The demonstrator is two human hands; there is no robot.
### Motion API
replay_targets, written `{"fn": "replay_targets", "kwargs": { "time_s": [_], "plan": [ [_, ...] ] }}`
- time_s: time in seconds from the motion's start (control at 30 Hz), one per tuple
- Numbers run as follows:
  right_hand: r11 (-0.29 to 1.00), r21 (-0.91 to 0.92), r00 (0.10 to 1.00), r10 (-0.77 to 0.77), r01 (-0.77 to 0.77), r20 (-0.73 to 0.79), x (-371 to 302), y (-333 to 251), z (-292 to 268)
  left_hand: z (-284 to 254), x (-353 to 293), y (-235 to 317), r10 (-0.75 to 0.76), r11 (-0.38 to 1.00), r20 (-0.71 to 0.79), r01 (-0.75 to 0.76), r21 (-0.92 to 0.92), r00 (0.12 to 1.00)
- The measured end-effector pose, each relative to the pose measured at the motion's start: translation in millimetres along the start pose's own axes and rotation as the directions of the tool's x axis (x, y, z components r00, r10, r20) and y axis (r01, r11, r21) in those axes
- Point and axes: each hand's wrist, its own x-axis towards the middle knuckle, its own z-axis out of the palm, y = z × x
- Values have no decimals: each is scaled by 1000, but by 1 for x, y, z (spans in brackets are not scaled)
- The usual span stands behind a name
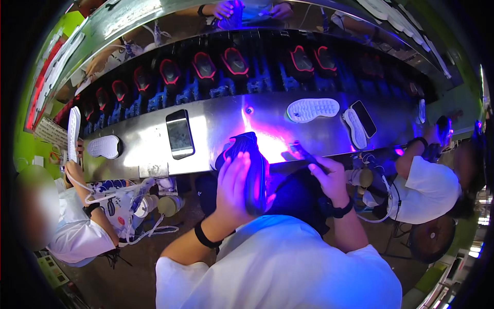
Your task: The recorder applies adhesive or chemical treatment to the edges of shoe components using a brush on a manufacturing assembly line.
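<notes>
My left hand (234,183) is wrapped against the side of a dark shoe upper (254,177), held upright at the bench's near edge with its top end pointing away from me. Violet light falls on the shoe and fingers. To the right, my right hand (332,177) grips the handle of a small brush (304,153), its bristle end turned toward the shoe but apart from it. The bristles are partly lost in the pink glare. Beyond my right hand, a white shoe sole (313,109) lies on the bench.
On the metal bench (216,113) lie a phone (179,134), another sole (103,147), and a second phone (364,118) beside a sole (355,129). Behind runs a conveyor (267,77) carrying several red-rimmed dark shoe uppers. Co-workers sit left (82,226) and right (427,190), near pots with hoses.
</notes>
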Motion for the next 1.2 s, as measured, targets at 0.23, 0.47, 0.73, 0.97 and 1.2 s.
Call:
{"fn": "replay_targets", "kwargs": {
  "time_s": [0.23,0.47,0.73,0.97,1.2],
  "plan": [
    [983,-173,988,-33,59,151,36,10,41,20,-62,-3,93,992,59,-98,80,994],
    [993,-114,971,54,-28,233,42,23,46,20,-71,-11,161,980,123,-173,98,979],
    [997,5,948,77,-83,308,15,19,41,16,-67,-13,164,982,168,-178,69,972],
    [976,67,919,171,-208,356,-21,19,25,11,-61,-11,155,983,183,-171,72,971],
    [948,60,880,264,-311,394,-35,-4,2,12,-49,1,172,975,223,-198,97,959]
  ]
}}
